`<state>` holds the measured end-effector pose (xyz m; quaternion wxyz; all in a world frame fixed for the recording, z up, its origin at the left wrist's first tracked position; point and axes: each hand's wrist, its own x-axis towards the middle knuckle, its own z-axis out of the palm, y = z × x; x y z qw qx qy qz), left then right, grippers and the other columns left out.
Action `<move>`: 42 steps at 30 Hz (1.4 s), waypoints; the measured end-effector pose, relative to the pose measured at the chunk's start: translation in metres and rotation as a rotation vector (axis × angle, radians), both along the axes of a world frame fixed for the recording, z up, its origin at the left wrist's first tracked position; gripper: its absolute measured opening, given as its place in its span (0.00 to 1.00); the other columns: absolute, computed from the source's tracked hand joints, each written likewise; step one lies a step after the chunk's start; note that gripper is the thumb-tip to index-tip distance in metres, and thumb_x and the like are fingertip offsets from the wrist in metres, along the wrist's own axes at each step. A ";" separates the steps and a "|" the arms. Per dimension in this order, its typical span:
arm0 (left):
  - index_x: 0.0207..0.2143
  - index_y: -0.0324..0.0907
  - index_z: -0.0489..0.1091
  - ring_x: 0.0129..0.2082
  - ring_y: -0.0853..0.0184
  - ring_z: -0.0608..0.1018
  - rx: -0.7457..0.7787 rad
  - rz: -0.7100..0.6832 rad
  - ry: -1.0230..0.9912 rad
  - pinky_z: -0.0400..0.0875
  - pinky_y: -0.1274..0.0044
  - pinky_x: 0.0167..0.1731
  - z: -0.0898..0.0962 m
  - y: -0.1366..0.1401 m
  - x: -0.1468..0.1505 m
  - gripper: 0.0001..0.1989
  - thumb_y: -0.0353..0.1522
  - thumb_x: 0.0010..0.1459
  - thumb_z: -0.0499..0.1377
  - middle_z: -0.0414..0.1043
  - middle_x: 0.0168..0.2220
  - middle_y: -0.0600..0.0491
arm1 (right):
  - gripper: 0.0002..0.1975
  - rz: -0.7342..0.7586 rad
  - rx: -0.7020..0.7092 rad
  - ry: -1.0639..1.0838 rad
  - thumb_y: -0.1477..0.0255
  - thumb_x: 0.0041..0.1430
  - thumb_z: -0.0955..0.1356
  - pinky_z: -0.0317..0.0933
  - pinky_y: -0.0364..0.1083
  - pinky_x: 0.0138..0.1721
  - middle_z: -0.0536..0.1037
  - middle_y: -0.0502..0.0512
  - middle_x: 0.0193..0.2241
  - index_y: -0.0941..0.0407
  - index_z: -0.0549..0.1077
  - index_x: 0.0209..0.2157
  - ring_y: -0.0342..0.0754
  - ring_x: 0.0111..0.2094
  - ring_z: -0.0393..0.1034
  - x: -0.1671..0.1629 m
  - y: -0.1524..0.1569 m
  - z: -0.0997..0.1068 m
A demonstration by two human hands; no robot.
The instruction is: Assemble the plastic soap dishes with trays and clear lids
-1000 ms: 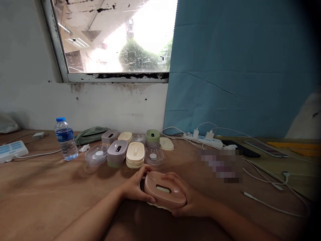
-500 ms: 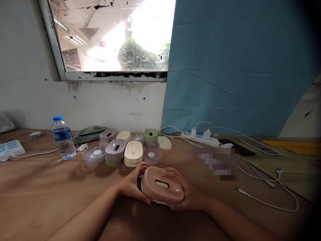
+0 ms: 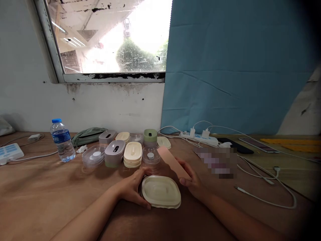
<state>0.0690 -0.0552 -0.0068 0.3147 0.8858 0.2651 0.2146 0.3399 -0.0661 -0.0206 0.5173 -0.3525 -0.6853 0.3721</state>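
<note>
My left hand (image 3: 134, 188) is curled round the left side of a cream oval lid (image 3: 162, 190), which lies flat in front of me. Whether another part sits beneath this lid is hidden. Just to its upper right, my right hand (image 3: 192, 177) grips a pink slotted cover (image 3: 173, 164), tipped up on its side so that a smooth side faces me. The pink cover is apart from the cream lid. Beyond my hands stand a lilac slotted box (image 3: 114, 152), a stack of cream lids (image 3: 132, 154) and a clear round-cornered container (image 3: 150, 159).
A water bottle (image 3: 62, 142) stands at left, by a green pouch (image 3: 89, 134). A green box (image 3: 150, 135) and another cream lid (image 3: 164, 143) sit farther back. At right lie a power strip (image 3: 200, 138), white cables (image 3: 260, 199) and phones (image 3: 259, 145).
The pink cover has come off the cream lid, lifted up and to the right by my right hand and turned on its side. My left hand has stayed at the cream lid.
</note>
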 end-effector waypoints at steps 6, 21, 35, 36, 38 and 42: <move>0.54 0.44 0.50 0.53 0.57 0.59 0.079 0.006 0.089 0.55 0.68 0.53 0.006 -0.005 0.003 0.45 0.40 0.34 0.66 0.55 0.52 0.47 | 0.24 -0.295 -0.061 0.029 0.57 0.45 0.66 0.62 0.49 0.42 0.71 0.57 0.43 0.53 0.62 0.43 0.54 0.45 0.66 0.001 0.012 0.003; 0.55 0.41 0.50 0.52 0.56 0.61 0.106 0.004 0.161 0.58 0.69 0.51 0.010 -0.007 0.003 0.44 0.42 0.37 0.65 0.57 0.52 0.45 | 0.27 -0.667 -0.109 -0.480 0.68 0.31 0.71 0.50 0.59 0.52 0.61 0.61 0.46 0.56 0.68 0.40 0.64 0.51 0.54 0.019 0.045 -0.017; 0.46 0.43 0.61 0.52 0.57 0.62 0.142 -0.054 0.094 0.58 0.70 0.51 0.007 -0.003 0.006 0.33 0.42 0.36 0.66 0.58 0.52 0.46 | 0.12 -0.535 0.172 -0.452 0.70 0.47 0.67 0.54 0.57 0.49 0.63 0.56 0.39 0.53 0.67 0.37 0.53 0.45 0.60 0.012 0.037 -0.008; 0.43 0.43 0.63 0.51 0.58 0.63 0.143 -0.061 0.067 0.59 0.71 0.50 0.006 -0.002 0.007 0.29 0.42 0.37 0.65 0.58 0.52 0.47 | 0.11 -0.531 0.213 -0.436 0.70 0.48 0.66 0.55 0.56 0.48 0.64 0.56 0.39 0.54 0.66 0.36 0.53 0.45 0.60 0.012 0.034 -0.004; 0.38 0.41 0.66 0.49 0.60 0.65 0.134 -0.068 -0.004 0.61 0.73 0.47 0.004 -0.001 0.007 0.22 0.40 0.40 0.65 0.61 0.49 0.47 | 0.07 -0.418 0.312 -0.416 0.69 0.51 0.65 0.59 0.52 0.44 0.66 0.56 0.36 0.54 0.66 0.34 0.50 0.40 0.63 0.011 0.025 0.005; 0.33 0.39 0.67 0.43 0.62 0.69 0.083 -0.055 -0.152 0.62 0.75 0.44 0.004 0.001 0.007 0.16 0.39 0.43 0.63 0.65 0.43 0.46 | 0.07 0.132 0.425 -0.581 0.68 0.51 0.64 0.61 0.45 0.32 0.70 0.54 0.28 0.55 0.67 0.33 0.46 0.30 0.65 0.006 -0.001 0.023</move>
